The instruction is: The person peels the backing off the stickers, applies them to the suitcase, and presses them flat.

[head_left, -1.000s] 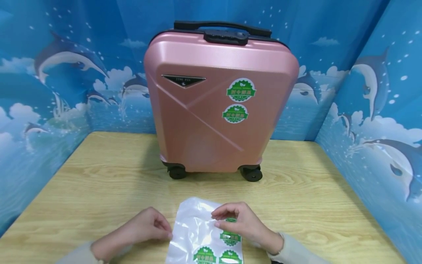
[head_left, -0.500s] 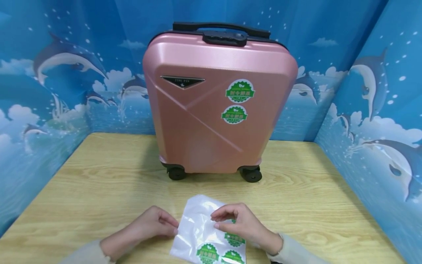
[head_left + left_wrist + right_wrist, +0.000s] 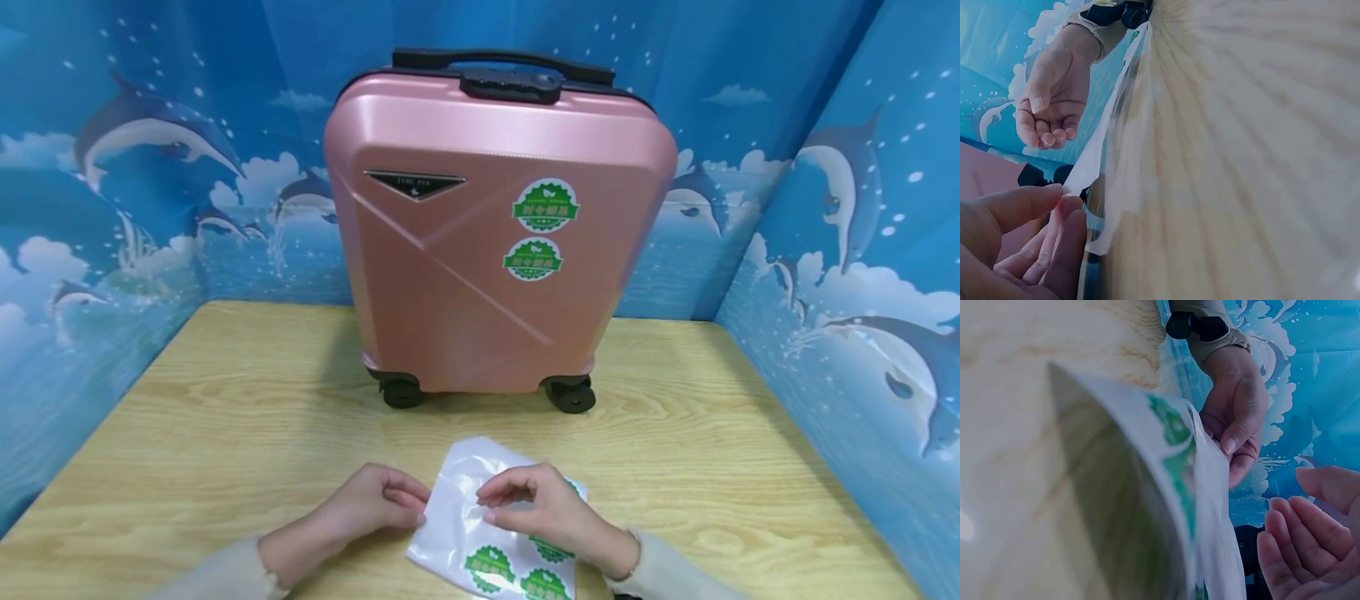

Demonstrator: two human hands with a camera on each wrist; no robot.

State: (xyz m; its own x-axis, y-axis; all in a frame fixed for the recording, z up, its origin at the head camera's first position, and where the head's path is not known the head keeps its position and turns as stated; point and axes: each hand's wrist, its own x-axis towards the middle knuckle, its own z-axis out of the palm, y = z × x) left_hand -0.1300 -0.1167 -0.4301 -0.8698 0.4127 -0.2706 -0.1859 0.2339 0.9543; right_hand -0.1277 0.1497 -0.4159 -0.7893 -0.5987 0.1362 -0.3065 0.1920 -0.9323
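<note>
A white, glossy sticker sheet (image 3: 453,521) with several round green stickers (image 3: 490,570) is in front of me. My left hand (image 3: 378,502) pinches its left edge between thumb and fingers, and the left wrist view shows that grip on the sheet's corner (image 3: 1088,165). Over the sheet hovers my right hand (image 3: 551,510), thumb and fingers apart and loosely bent. Nothing is between them, as its bare palm (image 3: 1063,103) in the left wrist view shows. In the right wrist view the sheet (image 3: 1216,494) stands raised and bent off the table.
A pink suitcase (image 3: 457,321) with black wheels and handle stands upright behind the sheet. Two matching green stickers (image 3: 546,206) are on its front, right of a dark triangular badge (image 3: 415,183). Blue dolphin-print cloth (image 3: 840,275) surrounds the wooden table (image 3: 225,400).
My left hand has moved to the right with the sheet, which has shifted right and turned slightly under my right hand. The right hand has hardly moved.
</note>
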